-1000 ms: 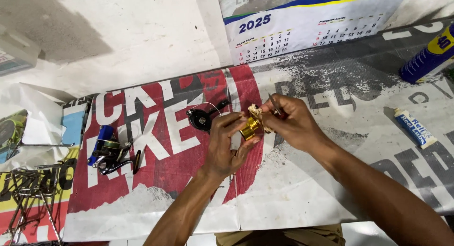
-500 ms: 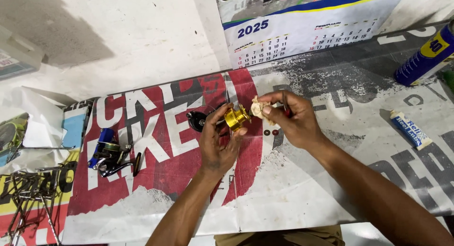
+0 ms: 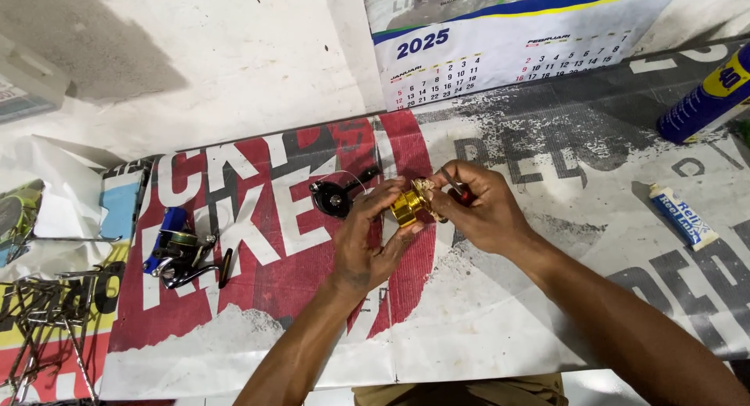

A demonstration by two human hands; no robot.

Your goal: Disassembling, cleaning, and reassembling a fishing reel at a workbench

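Observation:
My left hand (image 3: 369, 238) grips a small gold cylindrical part (image 3: 408, 206) between thumb and fingers, just above the printed banner sheet (image 3: 258, 219). My right hand (image 3: 478, 211) is closed around a thin tool with a red handle (image 3: 461, 194), its tip against a pale piece on the gold part's right end. A black round part with a short handle (image 3: 334, 195) lies on the sheet just left of my left hand.
A blue and black fishing reel body (image 3: 178, 254) lies at the left. Several thin metal tools (image 3: 39, 312) sit at the far left edge. A blue spray can (image 3: 703, 97) and a small white tube (image 3: 683, 216) lie at the right. A calendar (image 3: 500, 39) hangs behind.
Both hands shifted slightly with the gold part, first up and left, then back towards the middle. The right hand stays at the part's right end with the tool.

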